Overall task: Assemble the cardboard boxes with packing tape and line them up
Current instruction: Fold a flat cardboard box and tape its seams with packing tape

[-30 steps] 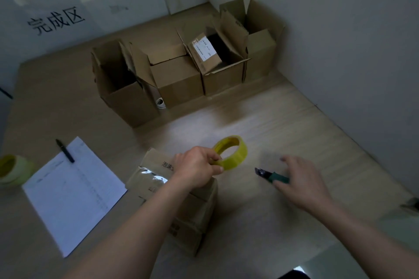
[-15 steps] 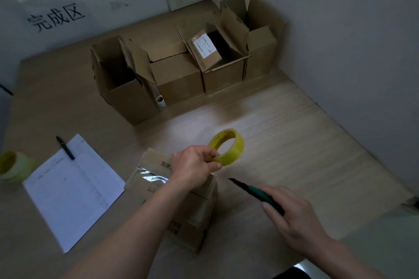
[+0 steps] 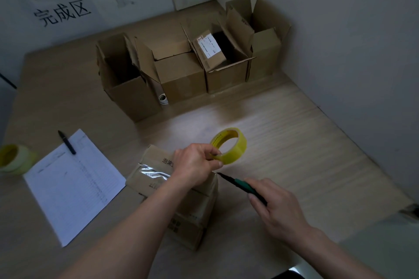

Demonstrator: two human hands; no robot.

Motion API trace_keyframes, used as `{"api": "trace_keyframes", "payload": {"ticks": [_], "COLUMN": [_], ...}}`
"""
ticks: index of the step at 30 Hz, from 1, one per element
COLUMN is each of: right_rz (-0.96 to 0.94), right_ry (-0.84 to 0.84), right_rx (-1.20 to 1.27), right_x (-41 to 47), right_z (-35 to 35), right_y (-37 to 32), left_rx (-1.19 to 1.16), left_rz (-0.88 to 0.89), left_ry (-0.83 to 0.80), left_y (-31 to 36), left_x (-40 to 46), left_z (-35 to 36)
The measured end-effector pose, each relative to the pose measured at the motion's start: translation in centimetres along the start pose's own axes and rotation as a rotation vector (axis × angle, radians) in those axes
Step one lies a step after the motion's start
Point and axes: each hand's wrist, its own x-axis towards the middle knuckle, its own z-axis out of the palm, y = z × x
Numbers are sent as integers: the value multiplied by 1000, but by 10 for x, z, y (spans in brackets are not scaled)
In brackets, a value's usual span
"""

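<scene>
A small cardboard box point(image 3: 195, 210) lies on the table in front of me, with shiny clear tape point(image 3: 152, 172) across its top. My left hand point(image 3: 195, 163) rests over the box and pinches a yellow roll of packing tape point(image 3: 233, 149) held just past the box's far right corner. My right hand point(image 3: 278, 208) grips a green-handled cutter point(image 3: 240, 184), and the dark blade tip sits at the box's corner under the roll. Several open boxes point(image 3: 181, 75) stand in a row at the back.
A printed sheet point(image 3: 74, 183) with a black pen point(image 3: 66, 142) lies at the left, and a second yellow tape roll point(image 3: 13, 159) sits at the left edge. A white wall with a sign runs behind; another wall borders the right. Bare wood table point(image 3: 294, 131) spreads to the right.
My right hand picked the cutter up off the table, drew it toward me, then brought its tip up to the box corner below the tape roll. My left hand kept holding the roll.
</scene>
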Motion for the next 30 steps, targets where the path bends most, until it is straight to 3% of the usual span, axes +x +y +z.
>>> {"api": "trace_keyframes", "payload": {"ticks": [3,6,9,12,15,18,20,24,30], "right_rz": [-28,143,370,379,288,442,573,660,643], "right_ry": [-26,-42,-191,-163,-45,-174,-143,-10,-25], "right_rx": [-225,-332,-456,-574,-211,430,732,883,835], "right_x": [2,-2,-11,-5,15,36,46,53,61], "right_z": [5,4,-9,-14,-2,26,45,62,62], "right_y": [5,36,83,96,36,-45,-76,-82,-76], "left_rx": [4,8,8,6,28,58,95,174,188], "left_rz": [13,5,0,-1,-9,-30,-51,-114,-217], "left_ry": [7,25,14,14,38,79,101,152,203], "left_y": [2,4,3,2,4,8,9,11,17], "left_x": [-1,-1,-1,-1,1,3,2,3,4], "left_z": [0,-1,0,0,2,4,5,9,10]}}
